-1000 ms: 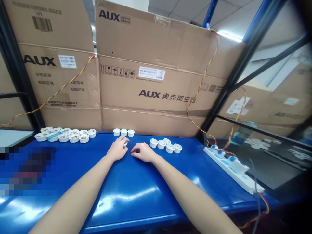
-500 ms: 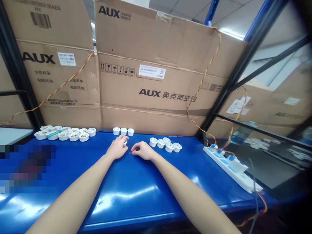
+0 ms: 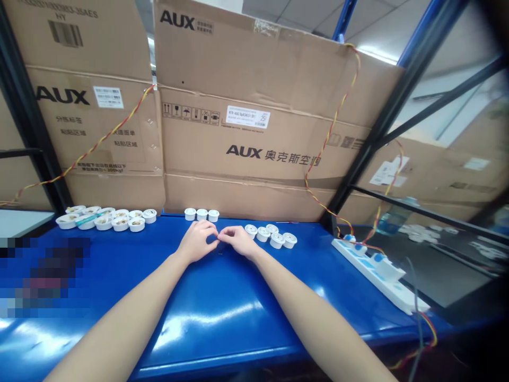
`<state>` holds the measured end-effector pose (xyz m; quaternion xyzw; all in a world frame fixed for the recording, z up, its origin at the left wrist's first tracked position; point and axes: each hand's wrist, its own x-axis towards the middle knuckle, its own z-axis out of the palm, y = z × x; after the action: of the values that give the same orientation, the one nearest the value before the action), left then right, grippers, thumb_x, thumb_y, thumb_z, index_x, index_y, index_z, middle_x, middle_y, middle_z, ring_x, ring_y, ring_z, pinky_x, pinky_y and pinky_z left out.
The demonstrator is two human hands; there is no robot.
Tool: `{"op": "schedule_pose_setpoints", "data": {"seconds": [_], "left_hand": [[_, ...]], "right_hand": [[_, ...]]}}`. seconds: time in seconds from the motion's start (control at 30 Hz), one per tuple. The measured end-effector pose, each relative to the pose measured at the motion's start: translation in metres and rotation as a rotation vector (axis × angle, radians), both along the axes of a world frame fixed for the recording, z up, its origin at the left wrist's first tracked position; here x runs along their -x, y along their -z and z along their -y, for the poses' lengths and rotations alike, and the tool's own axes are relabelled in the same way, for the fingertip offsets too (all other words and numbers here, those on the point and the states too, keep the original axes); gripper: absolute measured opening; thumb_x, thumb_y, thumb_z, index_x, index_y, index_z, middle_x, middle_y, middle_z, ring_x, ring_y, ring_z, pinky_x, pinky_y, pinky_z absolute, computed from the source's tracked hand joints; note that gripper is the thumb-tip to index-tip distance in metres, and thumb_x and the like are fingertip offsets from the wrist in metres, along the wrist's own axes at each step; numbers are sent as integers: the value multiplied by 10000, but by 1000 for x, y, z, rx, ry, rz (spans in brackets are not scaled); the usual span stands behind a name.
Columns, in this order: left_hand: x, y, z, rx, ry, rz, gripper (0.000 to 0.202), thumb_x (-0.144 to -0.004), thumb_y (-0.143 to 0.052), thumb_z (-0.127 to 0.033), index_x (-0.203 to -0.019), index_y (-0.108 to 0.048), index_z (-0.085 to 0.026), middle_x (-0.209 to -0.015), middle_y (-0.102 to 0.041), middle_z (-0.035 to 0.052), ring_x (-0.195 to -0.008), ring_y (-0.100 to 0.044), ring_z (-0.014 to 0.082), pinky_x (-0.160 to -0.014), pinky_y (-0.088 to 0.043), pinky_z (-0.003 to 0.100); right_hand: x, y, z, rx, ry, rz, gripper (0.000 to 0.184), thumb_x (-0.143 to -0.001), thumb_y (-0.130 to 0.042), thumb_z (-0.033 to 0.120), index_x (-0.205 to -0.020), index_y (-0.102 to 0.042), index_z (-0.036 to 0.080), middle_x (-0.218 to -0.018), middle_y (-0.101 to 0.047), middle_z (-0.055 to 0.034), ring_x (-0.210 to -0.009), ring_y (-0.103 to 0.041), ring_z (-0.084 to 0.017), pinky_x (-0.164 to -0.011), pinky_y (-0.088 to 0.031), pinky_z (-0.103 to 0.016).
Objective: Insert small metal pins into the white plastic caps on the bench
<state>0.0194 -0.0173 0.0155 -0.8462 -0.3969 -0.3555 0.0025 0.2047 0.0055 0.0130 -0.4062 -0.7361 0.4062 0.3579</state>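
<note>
Centrally, the fingertips of the left hand and the right hand are held close together just above the blue counter, and both grips are drawn into pinches that nearly meet. Whatever may be pinched between them is too small or too hidden to be made out. Just behind the hands, a row of three white plastic caps is set near the counter's back edge. A cluster of five white plastic caps is placed just beside the right hand. Farther left, a double row of white cups with brownish contents is lined up well apart from the hands. To the right, a white plastic strip with blue fittings is laid on the counter, and a twisted red-and-yellow wire is run down to it. Behind these, cardboard AUX boxes are stood against a black steel shelf frame. Part of the counter at the lower left is obscured by a pixelated patch.
</note>
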Motion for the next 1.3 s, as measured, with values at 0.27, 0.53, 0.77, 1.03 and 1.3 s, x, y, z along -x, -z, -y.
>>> {"op": "schedule_pose_setpoints", "data": {"seconds": [0.27, 0.53, 0.77, 1.03, 1.3], "left_hand": [[0, 3, -2, -50, -23, 21, 129, -849, -558, -264, -800, -672, -231, -940, -682, 24, -944, -586, 215, -857, -429, 379], [2, 6, -4, -48, -58, 20, 155, -857, -551, -276, -799, -685, -224, -913, -684, 35, -914, -587, 219, -847, -429, 381], [1, 5, -5, -38, -79, -3, 159, -858, -561, -293, -792, -680, -211, -889, -678, 37, -890, -598, 212, -839, -433, 367], [16, 11, -10, 206, -313, 79, 593, -670, -739, -358, -1211, -534, -229, -1213, -583, 95, -1140, -524, 312, -901, -449, 405], [14, 11, -10, 301, -244, 169, 431, -673, -732, -310, -1076, -586, -269, -1024, -689, 14, -972, -632, 243, -814, -474, 306]], "right_hand": [[4, -1, 2, -5, 11, -51, 244, -740, -651, 394, -765, -664, 151, -681, -604, 9, -620, -493, -108, -606, -383, -230], [4, -2, 3, -50, 38, -13, 284, -772, -614, 418, -844, -694, 155, -745, -642, -18, -639, -527, -126, -631, -420, -252], [5, -2, 3, -155, 36, 41, 265, -807, -574, 389, -820, -691, 151, -757, -654, -23, -677, -547, -140, -670, -427, -260], [1, 5, -4, -190, 138, 84, 250, -820, -558, 388, -824, -670, 165, -795, -671, -27, -719, -574, -155, -697, -440, -276], [3, 0, 1, -300, 153, 117, 220, -841, -558, 360, -814, -659, 166, -798, -677, -25, -718, -583, -154, -692, -436, -272]]}}
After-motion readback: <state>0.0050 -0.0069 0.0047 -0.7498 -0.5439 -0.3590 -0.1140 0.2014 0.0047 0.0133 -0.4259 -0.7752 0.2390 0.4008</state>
